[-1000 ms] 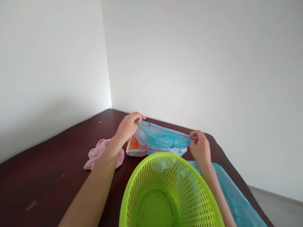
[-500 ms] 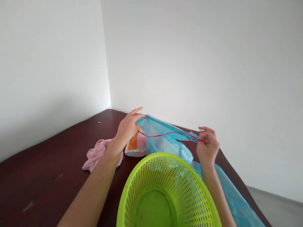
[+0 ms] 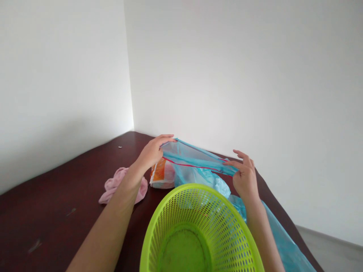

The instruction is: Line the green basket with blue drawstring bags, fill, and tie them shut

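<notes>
A thin blue plastic bag with a red drawstring is stretched between my two hands, beyond the green basket's far rim. My left hand pinches one end of the bag's mouth, its fingers pointing right. At the other end, my right hand grips the bag edge between thumb and fingers, with some fingers raised. The lower part of the bag droops in folds onto the table. Closest to me stands a lime green mesh basket with nothing inside.
A crumpled pink cloth lies on the dark red table, left of an orange and white plastic package. More blue plastic spreads along the table's right side. White walls meet in a corner behind.
My right hand has shifted slightly left, its index finger now stretched along the bag edge. My left fingers have flattened together, and the bag mouth has spread wider, with the drawstring hanging lower.
</notes>
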Available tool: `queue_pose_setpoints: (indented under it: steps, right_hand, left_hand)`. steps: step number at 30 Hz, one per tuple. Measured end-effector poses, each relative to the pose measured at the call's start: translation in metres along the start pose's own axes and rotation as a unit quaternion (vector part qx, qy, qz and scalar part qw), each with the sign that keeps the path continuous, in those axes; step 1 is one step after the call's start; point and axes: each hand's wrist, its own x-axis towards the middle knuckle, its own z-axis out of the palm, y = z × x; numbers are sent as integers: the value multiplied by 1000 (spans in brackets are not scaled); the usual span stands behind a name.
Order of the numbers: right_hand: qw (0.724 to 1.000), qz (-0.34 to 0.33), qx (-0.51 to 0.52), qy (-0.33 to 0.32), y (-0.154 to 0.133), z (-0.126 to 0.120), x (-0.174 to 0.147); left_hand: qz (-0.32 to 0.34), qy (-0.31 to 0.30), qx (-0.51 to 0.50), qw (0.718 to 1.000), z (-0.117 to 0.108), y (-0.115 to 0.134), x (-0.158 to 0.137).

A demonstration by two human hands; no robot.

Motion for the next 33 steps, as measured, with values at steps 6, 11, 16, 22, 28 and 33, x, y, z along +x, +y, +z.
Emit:
queue_pose_setpoints:
  steps: [6,11,16,22,28,33]
  right_hand:
    - [984,43,-153,-84,12,18,-11]
    - [976,122,-171,-62,13,23,-13]
    - [978,141,-155,-22,17,24,-15]
    - [974,207,-94,-8,21,26,-16]
    - [973,202,-84,74,2,11,-12]
    - [969,243,-47,13,-10,-29,-17]
  left_hand:
    - [-69,7,126,990,4,13,-5]
    - [-115,58,208,970,13,19,-7]
    - [-111,59,190,974,19,24,-7]
    - [-133,57,83,986,27,19,-4]
    - [-54,29,-64,996,36,33,-1]
    - [19,12,-124,992,30,58,-6]
